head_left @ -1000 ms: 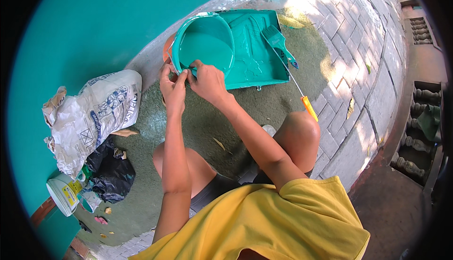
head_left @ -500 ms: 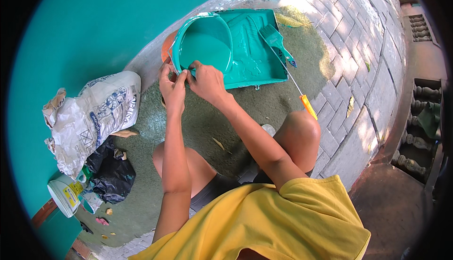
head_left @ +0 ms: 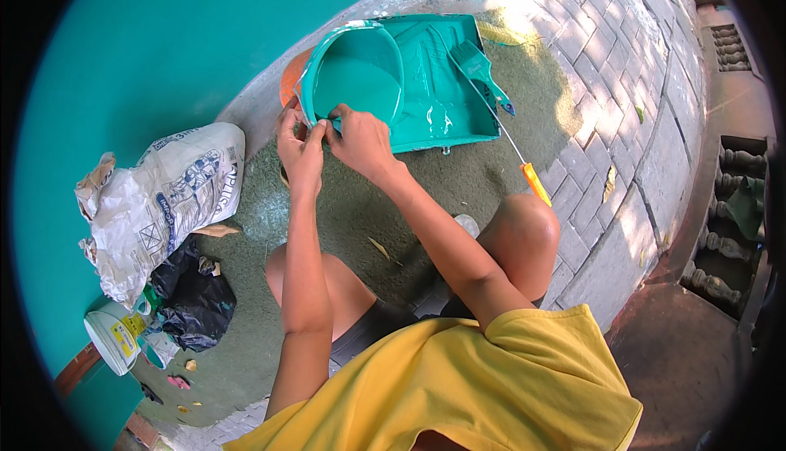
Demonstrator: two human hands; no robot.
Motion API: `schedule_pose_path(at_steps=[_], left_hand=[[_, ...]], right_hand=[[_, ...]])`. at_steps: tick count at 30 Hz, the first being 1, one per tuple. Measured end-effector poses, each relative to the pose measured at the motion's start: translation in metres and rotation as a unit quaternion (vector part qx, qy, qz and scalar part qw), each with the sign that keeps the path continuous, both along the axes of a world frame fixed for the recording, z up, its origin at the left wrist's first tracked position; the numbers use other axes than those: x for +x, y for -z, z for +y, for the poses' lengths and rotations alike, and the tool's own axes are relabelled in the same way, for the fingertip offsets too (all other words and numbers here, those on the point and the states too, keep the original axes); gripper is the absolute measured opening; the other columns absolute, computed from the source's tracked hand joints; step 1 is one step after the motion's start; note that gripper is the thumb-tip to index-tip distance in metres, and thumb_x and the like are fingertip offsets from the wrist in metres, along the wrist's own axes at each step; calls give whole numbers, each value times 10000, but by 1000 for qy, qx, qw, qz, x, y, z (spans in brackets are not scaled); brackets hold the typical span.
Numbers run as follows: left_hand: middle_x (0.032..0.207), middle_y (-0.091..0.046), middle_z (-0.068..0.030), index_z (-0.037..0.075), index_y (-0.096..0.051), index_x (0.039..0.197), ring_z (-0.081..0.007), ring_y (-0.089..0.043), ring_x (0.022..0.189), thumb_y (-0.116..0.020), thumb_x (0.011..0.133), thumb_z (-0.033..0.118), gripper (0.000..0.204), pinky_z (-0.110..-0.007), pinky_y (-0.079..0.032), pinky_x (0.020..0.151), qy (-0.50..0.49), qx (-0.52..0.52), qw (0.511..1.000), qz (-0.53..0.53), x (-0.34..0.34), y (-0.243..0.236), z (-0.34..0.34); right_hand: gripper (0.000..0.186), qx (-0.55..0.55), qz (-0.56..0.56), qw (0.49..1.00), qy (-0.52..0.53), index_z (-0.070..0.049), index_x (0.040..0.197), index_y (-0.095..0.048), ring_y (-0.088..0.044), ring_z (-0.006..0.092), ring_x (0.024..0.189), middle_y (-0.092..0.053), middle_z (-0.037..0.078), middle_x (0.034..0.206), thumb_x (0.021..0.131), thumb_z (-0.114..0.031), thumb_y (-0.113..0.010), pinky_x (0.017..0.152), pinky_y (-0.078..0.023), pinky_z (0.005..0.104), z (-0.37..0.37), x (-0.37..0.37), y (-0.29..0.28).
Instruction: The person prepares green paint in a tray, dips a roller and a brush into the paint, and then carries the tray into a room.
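Note:
My left hand (head_left: 299, 144) is closed on the near left rim of a teal-coated bucket (head_left: 354, 74) holding teal paint. My right hand (head_left: 360, 140) is curled over that rim beside it, fingertips partly hidden at the edge. The bucket rests against or on the left side of a paint-covered tray (head_left: 442, 128), tilted slightly toward me. A flat teal brush (head_left: 475, 66) lies on the tray's right part. A roller's thin metal rod runs from the tray down to its yellow handle (head_left: 536, 183). An orange object (head_left: 292, 74) shows behind the bucket.
A teal wall (head_left: 139, 58) rises at left. Along it lie a white printed sack (head_left: 176, 201), black plastic (head_left: 196, 308) and a white container (head_left: 110, 340). My bent knees are below the tray. Grey pavers (head_left: 614, 83) extend rightward toward a balustrade (head_left: 725, 246) at the rim.
The bucket and tray appear very slightly shifted to the left and up. Both my hands keep the same hold at the rim, with almost no movement.

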State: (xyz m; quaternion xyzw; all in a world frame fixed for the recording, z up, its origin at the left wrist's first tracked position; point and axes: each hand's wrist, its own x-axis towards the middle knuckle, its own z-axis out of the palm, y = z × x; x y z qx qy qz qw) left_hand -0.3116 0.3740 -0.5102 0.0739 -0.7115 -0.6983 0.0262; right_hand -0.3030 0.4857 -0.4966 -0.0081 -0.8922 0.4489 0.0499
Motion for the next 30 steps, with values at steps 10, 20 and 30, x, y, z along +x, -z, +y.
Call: schedule_pose_path(at_steps=[10, 20, 30], left_hand=[[1258, -358, -81, 14, -487, 881, -212, -406, 1145, -562, 759, -28, 149, -338, -374, 925, 12, 36, 999, -28, 2, -6, 1], [1000, -517, -35, 48, -480, 824, -120, -501, 911, -561, 760, -42, 137, -245, -398, 692, 1, 7, 1000, 3, 0, -3, 2], [1019, -507, -42, 31, -487, 854, -119, -492, 933, -549, 761, -59, 143, -251, -393, 730, -9, 37, 999, 4, 1, -11, 9]], right_hand=[[224, -2, 2, 1000, 3, 29, 824, -580, -587, 338, 560, -571, 186, 574, 730, -173, -603, 505, -447, 402, 2, 0, 0], [222, -9, -1, 1000, -1, 28, 827, -580, -589, 335, 565, -573, 183, 578, 730, -171, -602, 504, -446, 402, 2, 0, 1], [213, -7, -18, 1000, -3, 1, 865, -600, -583, 323, 556, -578, 178, 591, 744, -175, -598, 509, -443, 399, 3, -1, 2]])
